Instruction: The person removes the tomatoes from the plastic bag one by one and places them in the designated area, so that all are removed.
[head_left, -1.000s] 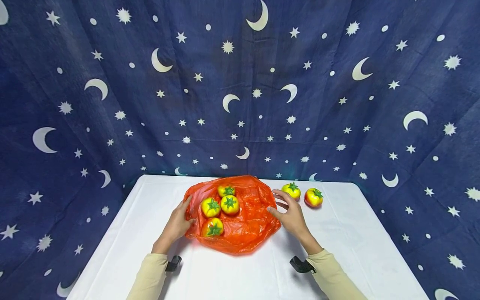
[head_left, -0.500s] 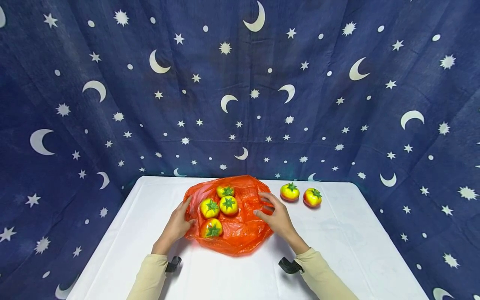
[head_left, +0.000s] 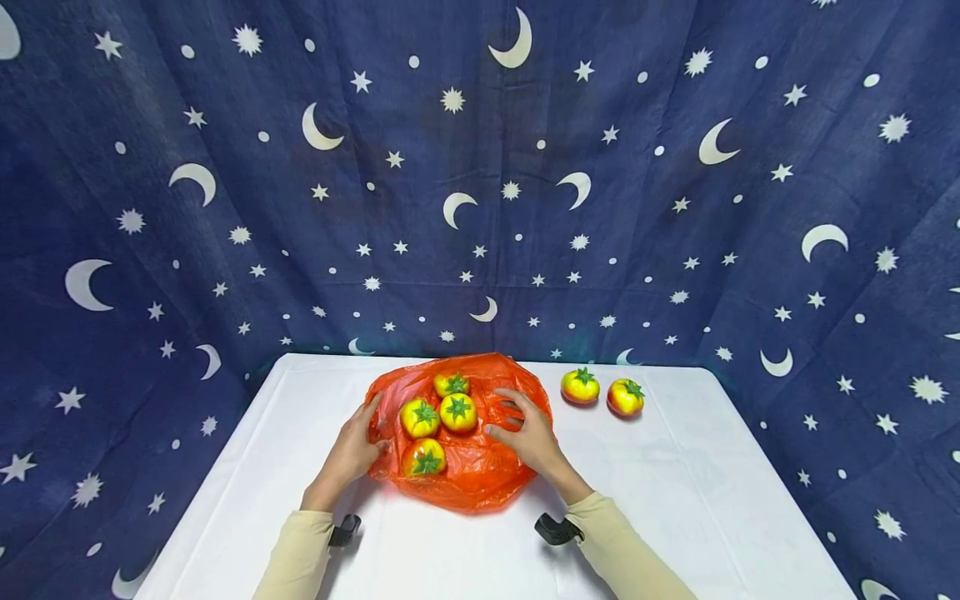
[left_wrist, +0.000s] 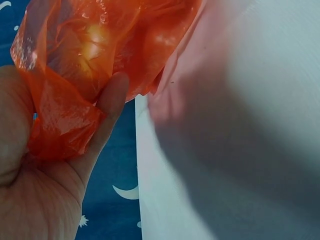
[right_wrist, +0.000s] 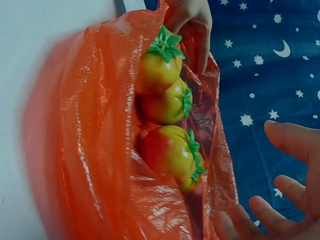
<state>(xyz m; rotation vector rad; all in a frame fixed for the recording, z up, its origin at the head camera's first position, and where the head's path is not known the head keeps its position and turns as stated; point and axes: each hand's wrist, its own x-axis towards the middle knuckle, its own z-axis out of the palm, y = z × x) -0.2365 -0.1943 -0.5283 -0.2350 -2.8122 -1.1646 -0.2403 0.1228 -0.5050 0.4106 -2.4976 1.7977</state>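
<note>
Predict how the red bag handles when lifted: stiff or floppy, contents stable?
Probably floppy: the red bag looks thin and see-through, and it creases where the left hand holds it. It may sag lopsidedly, as four round fruits crowd its left half. One might roll out if tipped, since the bag gapes open.

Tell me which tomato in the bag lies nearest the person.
The front tomato, lowest in the head view; the other three in the bag sit farther back.

Low in the frame, you wear plain beige sleeves (head_left: 294, 557), a curved black wrist camera (head_left: 345, 531) beside each cuff (head_left: 313, 517).
</note>
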